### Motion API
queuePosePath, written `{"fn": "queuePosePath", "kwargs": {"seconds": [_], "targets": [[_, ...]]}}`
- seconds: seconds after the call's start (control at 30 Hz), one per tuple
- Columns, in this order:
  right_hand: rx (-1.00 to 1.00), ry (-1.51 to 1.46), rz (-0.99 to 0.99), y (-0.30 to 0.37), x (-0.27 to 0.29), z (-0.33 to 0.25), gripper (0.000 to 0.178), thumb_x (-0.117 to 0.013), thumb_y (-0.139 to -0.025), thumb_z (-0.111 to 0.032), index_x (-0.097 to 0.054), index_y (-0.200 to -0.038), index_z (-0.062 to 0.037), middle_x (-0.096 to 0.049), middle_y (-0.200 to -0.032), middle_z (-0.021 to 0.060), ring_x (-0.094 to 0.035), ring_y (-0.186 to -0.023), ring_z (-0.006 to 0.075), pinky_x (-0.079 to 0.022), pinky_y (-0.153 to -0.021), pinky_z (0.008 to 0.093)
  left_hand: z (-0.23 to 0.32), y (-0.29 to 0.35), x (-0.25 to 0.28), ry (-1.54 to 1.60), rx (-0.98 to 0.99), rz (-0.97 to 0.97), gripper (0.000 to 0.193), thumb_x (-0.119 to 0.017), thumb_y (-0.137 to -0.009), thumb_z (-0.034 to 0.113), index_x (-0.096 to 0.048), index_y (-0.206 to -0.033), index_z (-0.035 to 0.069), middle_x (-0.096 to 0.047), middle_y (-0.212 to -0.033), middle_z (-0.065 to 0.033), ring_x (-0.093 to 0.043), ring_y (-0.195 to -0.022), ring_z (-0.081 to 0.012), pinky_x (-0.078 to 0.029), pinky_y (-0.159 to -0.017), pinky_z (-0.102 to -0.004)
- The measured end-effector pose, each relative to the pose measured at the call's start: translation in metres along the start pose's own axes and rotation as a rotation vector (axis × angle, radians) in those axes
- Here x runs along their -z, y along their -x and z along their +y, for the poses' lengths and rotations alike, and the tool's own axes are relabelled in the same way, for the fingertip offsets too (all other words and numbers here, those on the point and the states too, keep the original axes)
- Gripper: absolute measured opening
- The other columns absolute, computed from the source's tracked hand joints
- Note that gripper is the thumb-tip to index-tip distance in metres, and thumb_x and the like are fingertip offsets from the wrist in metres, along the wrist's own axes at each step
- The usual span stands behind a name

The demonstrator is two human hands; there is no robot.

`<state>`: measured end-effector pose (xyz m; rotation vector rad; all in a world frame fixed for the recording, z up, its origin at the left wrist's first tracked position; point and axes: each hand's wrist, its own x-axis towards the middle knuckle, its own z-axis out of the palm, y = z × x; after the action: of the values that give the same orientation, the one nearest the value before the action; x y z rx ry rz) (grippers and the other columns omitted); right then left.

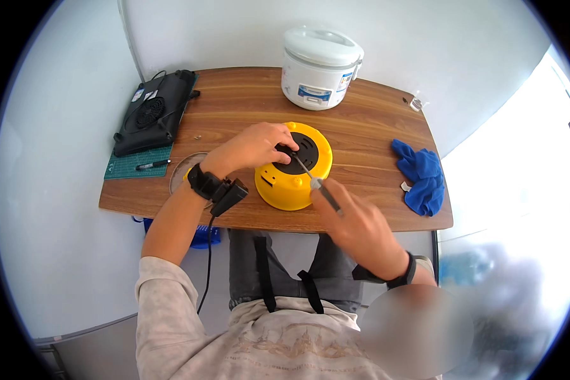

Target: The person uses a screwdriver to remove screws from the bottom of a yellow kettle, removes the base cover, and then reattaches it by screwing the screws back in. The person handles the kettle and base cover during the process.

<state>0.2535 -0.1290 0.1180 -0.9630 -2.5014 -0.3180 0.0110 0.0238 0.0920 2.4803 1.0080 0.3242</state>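
Note:
A round yellow appliance housing (290, 197) rests upside down at the table's near middle, its black vented base plate (308, 151) facing up. My right hand (362, 227) is closed round the handle of a screwdriver (306, 169). The shaft slants up and left, its tip at the middle of the black plate. From the left, my left hand (259, 145) reaches over the housing. Its thumb and fingertips come together beside the screwdriver tip; whatever they pinch there is too small to make out.
A white rice cooker (323, 66) stands at the back. To the left, a black appliance base (155, 114) lies on a green cutting mat (123, 167) with a black marker (152, 164). A blue cloth (419, 177) is at the right, a small clear container (417, 102) at the far right corner.

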Motion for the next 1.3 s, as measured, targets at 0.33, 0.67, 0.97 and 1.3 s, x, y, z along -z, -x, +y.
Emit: {"fn": "queuePosePath", "kwargs": {"seconds": [0.33, 0.67, 0.97, 1.3], "targets": [[-0.185, -0.079, -0.089, 0.030, -0.040, -0.034, 0.048, -0.065, -0.079, -0.001, -0.059, -0.127, 0.0037, -0.052, -0.127, 0.0228, -0.069, -0.085, 0.0211, -0.058, -0.075, 0.0305, 0.000, 0.002, 0.000, 0.018, 0.005, 0.024, 0.029, -0.075, -0.086, 0.018, -0.076, -0.111, 0.004, -0.070, -0.113, -0.0133, -0.065, -0.106, -0.0309, -0.051, -0.095, -0.0391], [-0.218, -0.157, -0.032, 0.034, -0.047, -0.041, 0.052, -0.065, -0.080, 0.004, -0.056, -0.131, 0.0051, -0.049, -0.130, 0.0247, -0.065, -0.105, 0.0305, -0.056, -0.090, 0.0355, -0.009, -0.003, -0.003, -0.008, -0.035, 0.075, 0.015, -0.069, -0.090, 0.013, -0.076, -0.101, 0.006, -0.071, -0.102, -0.0092, -0.068, -0.094, -0.0273, -0.054, -0.086, -0.0364], [-0.245, -0.175, -0.004, 0.036, -0.053, -0.044, 0.051, -0.066, -0.078, 0.005, -0.058, -0.129, 0.0036, -0.049, -0.129, 0.0237, -0.065, -0.108, 0.0315, -0.056, -0.090, 0.0352, -0.007, -0.003, -0.006, -0.006, -0.003, 0.120, 0.008, -0.069, -0.090, 0.014, -0.072, -0.093, 0.007, -0.069, -0.095, -0.0080, -0.066, -0.090, -0.0284, -0.052, -0.080, -0.0387], [-0.414, -0.341, 0.127, 0.055, -0.054, -0.042, 0.043, -0.066, -0.081, 0.005, -0.064, -0.123, -0.0060, -0.051, -0.127, 0.0196, -0.068, -0.096, 0.0349, -0.059, -0.077, 0.0383, -0.001, -0.002, -0.001, -0.005, 0.019, 0.088, 0.009, -0.067, -0.090, 0.013, -0.072, -0.095, 0.006, -0.071, -0.097, -0.0090, -0.067, -0.092, -0.0289, -0.053, -0.083, -0.0386]]}}
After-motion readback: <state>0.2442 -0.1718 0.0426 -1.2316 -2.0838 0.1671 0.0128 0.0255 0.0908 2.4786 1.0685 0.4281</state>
